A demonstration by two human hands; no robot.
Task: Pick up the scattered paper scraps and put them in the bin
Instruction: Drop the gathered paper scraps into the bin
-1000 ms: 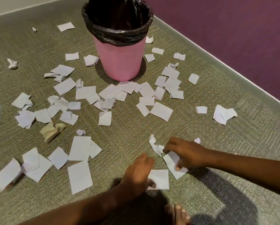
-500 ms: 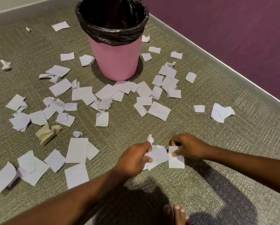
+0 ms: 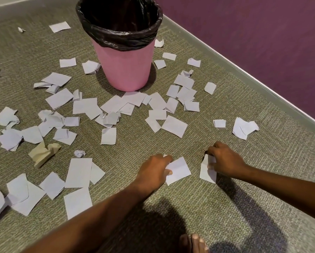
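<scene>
Low in the middle of the frame, the left hand (image 3: 154,170) pinches a white paper scrap (image 3: 179,170), which juts out to the right of its curled fingers. Just right of it, the right hand (image 3: 225,159) grips the top of a second scrap (image 3: 206,172), which hangs below its curled fingers. The pink bin (image 3: 124,70) stands at top centre, with loose scraps (image 3: 87,106) strewn on the carpet (image 3: 262,161) around it.

Matt white paper scraps (image 3: 174,126), lightly creased, on rough woven carpet (image 3: 262,143).
Smooth pink plastic bin (image 3: 124,70), and look, a glossy, crinkled black liner (image 3: 120,39); dull crumpled brown paper wad (image 3: 43,152).
</scene>
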